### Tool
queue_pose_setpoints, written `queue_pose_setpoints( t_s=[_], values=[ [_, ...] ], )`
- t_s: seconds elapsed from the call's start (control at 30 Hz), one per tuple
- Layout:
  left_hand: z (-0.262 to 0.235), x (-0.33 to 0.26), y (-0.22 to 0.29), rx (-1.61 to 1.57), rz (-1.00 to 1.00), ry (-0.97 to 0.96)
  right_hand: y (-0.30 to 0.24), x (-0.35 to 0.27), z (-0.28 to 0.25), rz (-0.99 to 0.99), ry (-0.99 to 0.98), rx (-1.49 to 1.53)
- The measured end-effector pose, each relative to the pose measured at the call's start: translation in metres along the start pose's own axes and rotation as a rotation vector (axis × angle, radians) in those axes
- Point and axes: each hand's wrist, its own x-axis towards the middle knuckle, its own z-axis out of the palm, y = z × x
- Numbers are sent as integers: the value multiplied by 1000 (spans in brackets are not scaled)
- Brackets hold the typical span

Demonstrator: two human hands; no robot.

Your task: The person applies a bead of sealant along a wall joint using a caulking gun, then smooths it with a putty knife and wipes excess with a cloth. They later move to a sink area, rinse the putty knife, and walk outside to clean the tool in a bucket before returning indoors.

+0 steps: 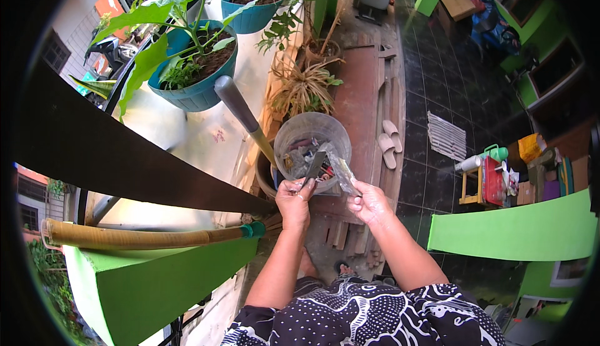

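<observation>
left hand: fingers curled tight round a small dark flat tool, centre of the scene, just near of the bucket rim.
dark tool axis: long axis runs near-left to far-right, free end tilted up toward the bucket; kind of tool cannot tell.
right hand: thumb and fingers pinched on the near end of a clear plastic wrapper.
wrapper axis: long and narrow, points far-left toward the bucket, far end close beside the dark tool; touching or not, cannot tell.
clear plastic bucket: just far of both hands, holds mixed scraps, some red and white; sits over a brown pot.
grey-handled tool: left of bucket, handle leans far-left, lower end drops beside the pot.
bamboo pole: near left, lies left-right on the green ledge, green cap at its right end.
dark rail: crosses left side diagonally, blocks the view behind.
blue planters: far left, leafy plants.
sandals: pale pair, right of bucket on the floor.
far right: small yellow stand with white and green bottles, red package beside it, shape boxy.
</observation>
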Motion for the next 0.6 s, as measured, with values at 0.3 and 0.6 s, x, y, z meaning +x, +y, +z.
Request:
queue_pose_setpoints(
  t_s=[0.3, 0.6],
  values=[
    [-8, 26, 10, -15, -46, -2, -34, -22, -20, -212, 43, -69],
    [-10, 2, 24, 114, 70, -401, -73, -38, 47, -584, -100, -399]
  ],
)
